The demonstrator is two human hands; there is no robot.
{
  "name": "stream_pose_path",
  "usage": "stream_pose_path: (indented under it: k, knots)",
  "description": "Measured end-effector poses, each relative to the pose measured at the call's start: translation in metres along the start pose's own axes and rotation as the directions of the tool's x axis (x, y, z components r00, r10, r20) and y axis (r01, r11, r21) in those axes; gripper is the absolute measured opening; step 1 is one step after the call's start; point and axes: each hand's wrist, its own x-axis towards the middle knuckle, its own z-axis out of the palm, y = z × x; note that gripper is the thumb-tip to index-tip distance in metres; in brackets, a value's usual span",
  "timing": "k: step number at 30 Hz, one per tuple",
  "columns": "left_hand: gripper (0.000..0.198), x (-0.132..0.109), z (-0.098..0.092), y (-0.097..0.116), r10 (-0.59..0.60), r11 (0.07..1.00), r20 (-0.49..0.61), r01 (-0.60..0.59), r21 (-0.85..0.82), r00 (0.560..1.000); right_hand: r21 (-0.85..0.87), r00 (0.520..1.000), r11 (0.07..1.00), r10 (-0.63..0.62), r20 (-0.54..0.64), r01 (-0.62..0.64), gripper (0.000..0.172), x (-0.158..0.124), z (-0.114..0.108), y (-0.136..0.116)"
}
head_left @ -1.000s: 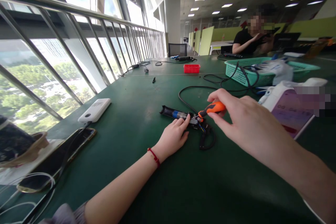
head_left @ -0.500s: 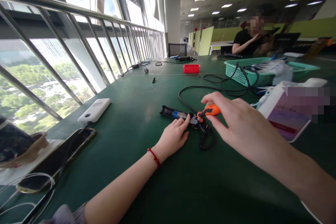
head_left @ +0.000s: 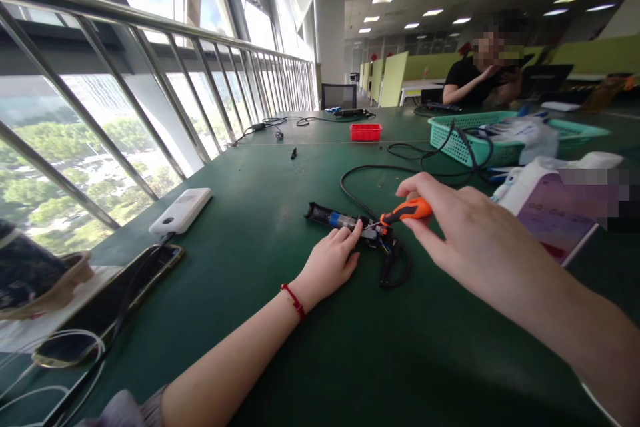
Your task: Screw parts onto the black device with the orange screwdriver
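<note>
An opened black corded electric tool (head_left: 323, 215) lies on the green table, its casing half showing a silver and blue cylinder, a grey part and coloured wires. My left hand (head_left: 331, 261), with a red bracelet at the wrist, holds it down, the index fingertip pressing near its middle and the other fingers curled. My right hand (head_left: 457, 227) grips an orange and black screwdriver (head_left: 407, 209) by the handle end between thumb and fingers. The screwdriver slants down to the left, its thin shaft reaching the inner parts beside my left fingertip. Exactly where the tip sits is too small to tell.
A red bin (head_left: 365, 133) stands further back, with a small black piece (head_left: 293, 154) to its left. Right are a green basket (head_left: 453, 141), cables and a white device with a screen (head_left: 553, 213). Left lie a power bank (head_left: 183, 211) and a phone (head_left: 107, 307). A person (head_left: 483, 73) sits opposite.
My right hand and the screwdriver have moved a little to the right, the handle now lying lower and slanting more. My left hand and the electric tool have stayed in place.
</note>
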Motion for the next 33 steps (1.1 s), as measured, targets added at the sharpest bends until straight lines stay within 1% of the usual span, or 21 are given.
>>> stream_pose_path:
  k: [2, 3, 5, 6, 8, 10, 12, 14, 16, 19, 21, 23, 26, 28, 30, 31, 33]
  knots:
    - [0.057, -0.0003, 0.0001, 0.0001, -0.001, 1.000, -0.002, 0.001, -0.004, 1.000, -0.035, 0.998, 0.999, 0.043, 0.046, -0.042, 0.016, 0.0002, -0.0002, -0.0019]
    - [0.056, -0.0004, 0.0001, 0.0002, -0.005, 1.000, -0.001, 0.005, -0.006, 1.000, -0.053, 0.995, 0.996, 0.070, 0.066, -0.066, 0.017, 0.0004, -0.0004, -0.0035]
    - [0.056, -0.0006, 0.0001, 0.0002, -0.007, 1.000, -0.002, 0.007, -0.008, 1.000, -0.078, 0.992, 0.993, 0.100, 0.076, -0.094, 0.026, 0.0006, -0.0009, -0.0070]
    - [0.056, -0.0007, 0.0003, 0.0000, -0.006, 1.000, -0.004, 0.006, -0.008, 1.000, -0.084, 0.994, 0.992, 0.096, 0.061, -0.090, 0.026, 0.0007, -0.0011, -0.0083]
    - [0.056, -0.0009, 0.0009, -0.0008, -0.001, 1.000, -0.008, 0.001, -0.008, 1.000, -0.065, 0.999, 0.996, 0.054, 0.010, -0.053, 0.020, 0.0004, -0.0014, -0.0094]
    - [0.057, -0.0012, 0.0014, -0.0015, 0.003, 1.000, -0.009, -0.003, -0.008, 1.000, -0.003, 1.000, 1.000, -0.006, -0.031, 0.006, 0.018, -0.0002, -0.0013, -0.0087]
    - [0.057, -0.0012, 0.0012, -0.0016, 0.000, 1.000, -0.005, 0.000, -0.008, 1.000, 0.053, 0.998, 0.998, -0.041, -0.047, 0.044, 0.019, -0.0007, -0.0008, -0.0076]
    - [0.056, -0.0009, 0.0003, -0.0007, -0.002, 1.000, -0.002, 0.002, -0.008, 1.000, 0.061, 0.999, 0.998, -0.030, -0.025, 0.032, 0.018, -0.0011, -0.0003, -0.0070]
    - [0.056, -0.0004, -0.0009, 0.0005, -0.008, 1.000, 0.003, 0.008, -0.008, 1.000, 0.031, 0.999, 0.999, 0.022, 0.025, -0.023, 0.016, -0.0011, 0.0000, -0.0072]
    - [0.057, -0.0001, -0.0012, 0.0012, -0.014, 1.000, 0.006, 0.014, -0.010, 1.000, -0.008, 0.993, 0.997, 0.082, 0.081, -0.081, 0.022, -0.0006, 0.0000, -0.0085]
    - [0.057, -0.0003, -0.0004, 0.0008, -0.008, 1.000, 0.002, 0.008, -0.012, 1.000, -0.012, 0.995, 0.997, 0.080, 0.057, -0.079, 0.021, 0.0001, -0.0002, -0.0091]
    - [0.057, -0.0007, 0.0002, 0.0003, -0.001, 1.000, -0.002, 0.001, -0.013, 1.000, 0.013, 0.999, 0.999, 0.051, 0.009, -0.051, 0.019, 0.0010, -0.0003, -0.0091]
    - [0.057, -0.0009, -0.0003, 0.0005, -0.004, 1.000, -0.001, 0.004, -0.010, 1.000, 0.090, 0.999, 0.996, 0.015, -0.029, -0.012, 0.024, 0.0016, 0.0003, -0.0083]
    - [0.055, -0.0007, -0.0014, 0.0010, -0.007, 1.000, 0.000, 0.007, -0.011, 1.000, 0.113, 1.000, 0.993, 0.020, -0.011, -0.019, 0.025, 0.0011, 0.0012, -0.0077]
    - [0.053, -0.0004, -0.0021, 0.0013, -0.002, 1.000, -0.006, 0.001, -0.016, 1.000, 0.109, 0.998, 0.993, 0.039, 0.045, -0.044, 0.018, 0.0002, 0.0024, -0.0076]
    - [0.051, -0.0003, -0.0023, 0.0013, 0.004, 1.000, -0.011, -0.004, -0.020, 1.000, 0.109, 0.996, 0.993, 0.045, 0.073, -0.053, 0.018, -0.0001, 0.0030, -0.0077]
    - [0.049, -0.0001, -0.0025, 0.0012, 0.010, 0.999, -0.019, -0.010, -0.032, 1.000, 0.122, 0.995, 0.990, 0.055, 0.082, -0.065, 0.025, 0.0000, 0.0040, -0.0088]
